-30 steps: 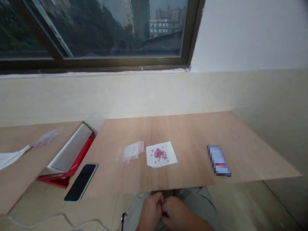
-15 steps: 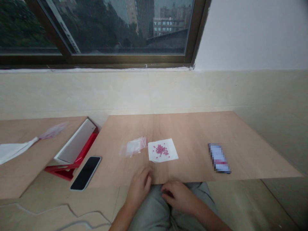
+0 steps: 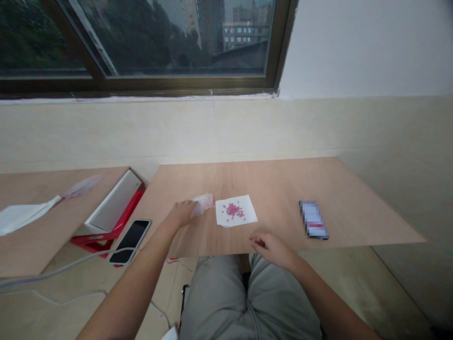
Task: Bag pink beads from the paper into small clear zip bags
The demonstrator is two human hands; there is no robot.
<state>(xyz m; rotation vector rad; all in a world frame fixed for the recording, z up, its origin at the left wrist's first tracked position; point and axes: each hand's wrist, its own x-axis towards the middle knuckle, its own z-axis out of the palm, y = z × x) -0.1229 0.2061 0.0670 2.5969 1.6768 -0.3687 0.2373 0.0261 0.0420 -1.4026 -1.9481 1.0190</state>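
My left hand point(image 3: 182, 211) lies over the left end of a small stack of clear zip bags point(image 3: 204, 203), its fingers stretched flat and covering part of them. Right of the bags, a white sheet of paper point(image 3: 250, 217) bears a heap of small pink beads point(image 3: 235, 210). My right hand point(image 3: 269, 247) hovers at the table's front edge, below the paper's lower right corner. Its fingers are loosely curled in, and nothing shows in them.
A phone point(image 3: 131, 241) sits at the table's left edge, a cable crossing in front of it. Another phone point(image 3: 313, 220), its screen pixelated, is on the right. A red and white box point(image 3: 111, 205) stands between this table point(image 3: 276, 179) and a second table point(image 3: 31, 255).
My left hand has moved from the front edge up and left onto the zip bags. My right hand has risen from my lap to the table edge. The view has shifted slightly.
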